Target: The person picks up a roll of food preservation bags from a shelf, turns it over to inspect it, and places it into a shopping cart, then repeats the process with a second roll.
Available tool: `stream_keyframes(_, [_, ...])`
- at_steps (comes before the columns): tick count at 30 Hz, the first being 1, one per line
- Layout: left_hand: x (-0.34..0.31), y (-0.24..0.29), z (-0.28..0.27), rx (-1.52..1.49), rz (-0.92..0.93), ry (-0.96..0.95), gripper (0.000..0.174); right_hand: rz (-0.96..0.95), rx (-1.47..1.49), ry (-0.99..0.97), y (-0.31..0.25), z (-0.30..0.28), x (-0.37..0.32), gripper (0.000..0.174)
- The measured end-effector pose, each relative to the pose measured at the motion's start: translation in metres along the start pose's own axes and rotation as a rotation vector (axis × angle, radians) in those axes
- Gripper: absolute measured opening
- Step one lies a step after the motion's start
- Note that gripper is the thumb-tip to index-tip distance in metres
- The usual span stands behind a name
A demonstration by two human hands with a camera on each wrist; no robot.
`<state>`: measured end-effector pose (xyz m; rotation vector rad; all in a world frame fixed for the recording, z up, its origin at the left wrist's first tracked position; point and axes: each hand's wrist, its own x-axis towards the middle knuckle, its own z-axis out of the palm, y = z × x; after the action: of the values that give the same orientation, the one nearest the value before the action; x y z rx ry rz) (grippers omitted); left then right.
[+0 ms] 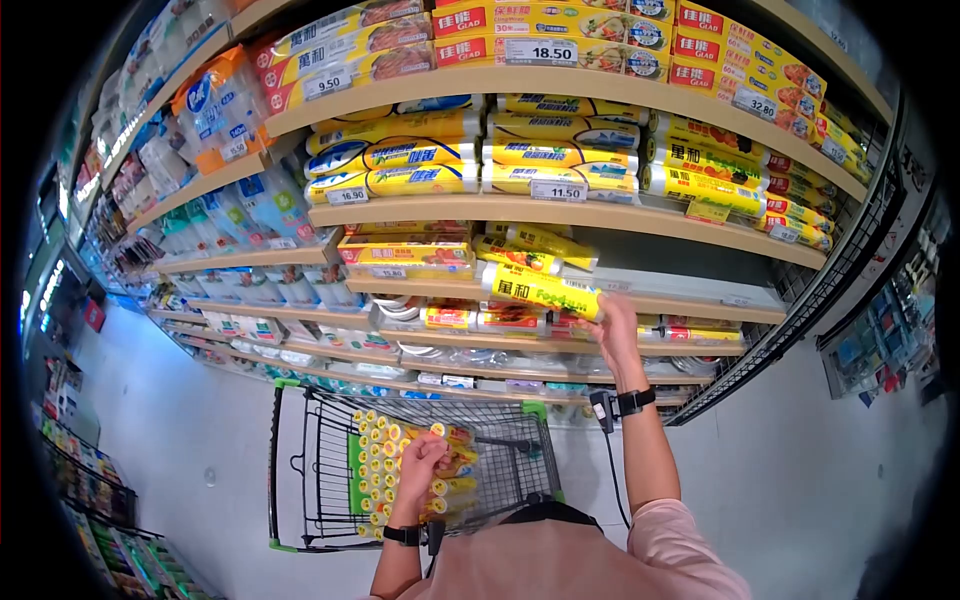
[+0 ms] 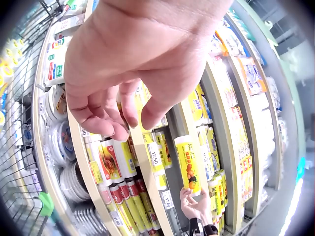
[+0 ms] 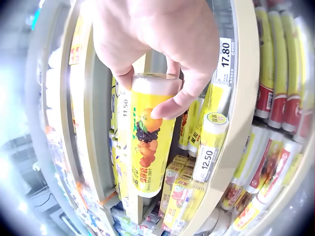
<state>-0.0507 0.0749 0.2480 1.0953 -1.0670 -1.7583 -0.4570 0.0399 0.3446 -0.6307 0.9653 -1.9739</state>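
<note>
My right hand grips one end of a yellow roll of plastic food bags in front of a shelf. The right wrist view shows fingers and thumb around the roll's white end, with fruit printed on its wrapper. Over the shopping cart, my left hand hangs with loosely bent fingers. Nothing is between those fingers in the left wrist view. Stacked yellow rolls lie in the cart below it, their round ends facing left. A few similar rolls sit on the shelf behind the held one.
Yellow bag rolls fill the shelf above, and cling wrap boxes stand higher up. Red and yellow boxes sit left of the held roll. Wooden shelf edges carry price tags. A black wire rack borders the right side.
</note>
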Motion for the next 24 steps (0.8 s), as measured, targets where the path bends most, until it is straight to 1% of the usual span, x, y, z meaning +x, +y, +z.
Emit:
stream_keyframes(1, [0.003, 0.004, 0.001, -0.015, 0.018, -0.027, 0.013, 0.034, 0.035, 0.006, 0.004, 0.000, -0.013, 0.023])
stream_keyframes(3, [0.010, 0.012, 0.003, -0.048, 0.052, -0.077, 0.017, 0.102, 0.034, -0.066, 0.011, -0.006, -0.038, 0.022])
stream_keyframes(4, [0.013, 0.021, 0.005, -0.056, 0.059, -0.110, 0.030, 0.114, 0.034, -0.013, 0.012, 0.001, -0.055, 0.023])
stream_keyframes(5, [0.016, 0.030, 0.012, -0.073, 0.104, -0.138, 0.038, 0.143, 0.047, -0.059, 0.014, 0.002, -0.069, 0.024])
stream_keyframes(6, [0.016, 0.044, 0.022, -0.089, 0.147, -0.163, 0.046, 0.179, 0.034, -0.063, 0.019, 0.003, -0.083, 0.025])
stream_keyframes(7, [0.017, 0.056, 0.029, -0.118, 0.182, -0.208, 0.061, 0.215, 0.023, -0.065, 0.024, 0.006, -0.097, 0.025])
stream_keyframes(9, [0.017, 0.072, 0.046, -0.155, 0.331, -0.239, 0.071, 0.303, 0.029, -0.082, 0.040, 0.011, -0.124, 0.028])
stream_keyframes(11, [0.018, 0.084, 0.052, 0.006, 0.414, -0.326, 0.073, 0.334, 0.017, -0.109, 0.056, 0.015, -0.145, 0.030])
stream_keyframes(12, [0.016, 0.086, 0.050, 0.165, 0.408, -0.273, 0.073, 0.332, 0.017, -0.097, 0.061, 0.019, -0.153, 0.033])
stream_keyframes(15, [0.025, 0.070, 0.038, 0.042, 0.366, -0.273, 0.062, 0.365, 0.065, -0.095, 0.057, 0.021, -0.171, 0.037])
stream_keyframes(16, [0.024, 0.070, 0.036, -0.034, 0.302, -0.251, 0.058, 0.359, 0.079, -0.140, 0.055, 0.020, -0.176, 0.039])
stream_keyframes(18, [0.020, 0.073, 0.035, -0.186, 0.172, -0.204, 0.052, 0.276, 0.021, -0.168, 0.051, 0.031, -0.186, 0.041])
stream_keyframes(19, [0.019, 0.076, 0.031, -0.167, 0.125, -0.205, 0.043, 0.233, -0.009, -0.183, 0.049, 0.037, -0.190, 0.042])
stream_keyframes(20, [0.017, 0.079, 0.026, -0.149, 0.078, -0.205, 0.035, 0.201, 0.011, -0.196, 0.052, 0.038, -0.194, 0.047])
stream_keyframes(21, [0.015, 0.081, 0.022, -0.132, 0.030, -0.204, 0.028, 0.162, -0.012, -0.178, 0.053, 0.044, -0.199, 0.047])
stream_keyframes(23, [0.012, 0.083, 0.013, -0.140, 0.043, -0.263, 0.031, 0.084, -0.061, -0.145, 0.057, 0.056, -0.208, 0.045])
stream_keyframes(24, [0.010, 0.084, 0.008, -0.144, 0.048, -0.291, 0.033, 0.084, -0.053, -0.142, 0.060, 0.056, -0.208, 0.044])
